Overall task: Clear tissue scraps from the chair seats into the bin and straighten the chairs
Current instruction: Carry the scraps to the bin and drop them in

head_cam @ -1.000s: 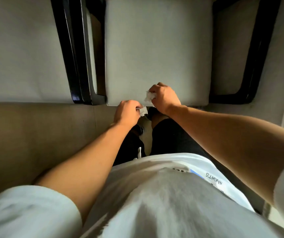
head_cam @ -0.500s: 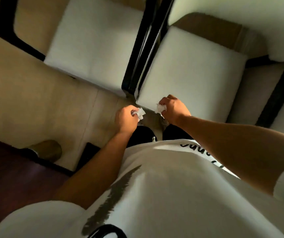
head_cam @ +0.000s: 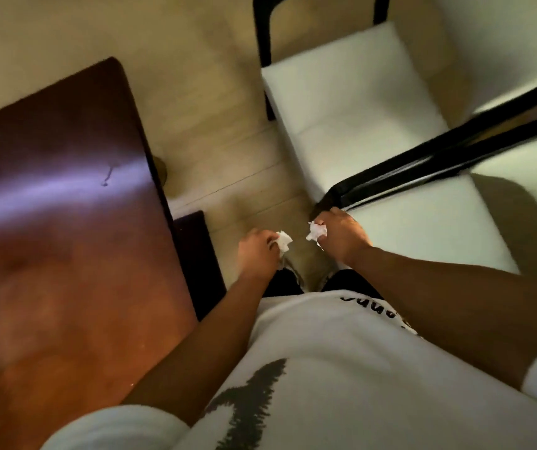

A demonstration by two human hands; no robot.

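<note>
Left hand (head_cam: 257,254) and right hand (head_cam: 341,237) each pinch a tissue scrap (head_cam: 282,241) beside the near chair seat (head_cam: 422,228); no bin visible, so loose scraps may drop in transit.

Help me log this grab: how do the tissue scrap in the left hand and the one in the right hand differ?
The scrap in the left hand pokes out over bare floor; the scrap in the right hand is held by the front corner of the chair seat. The left scrap looks flatter and more spread, the right scrap more balled up. Both are small, white and crumpled, each pinched in a closed hand.
</note>
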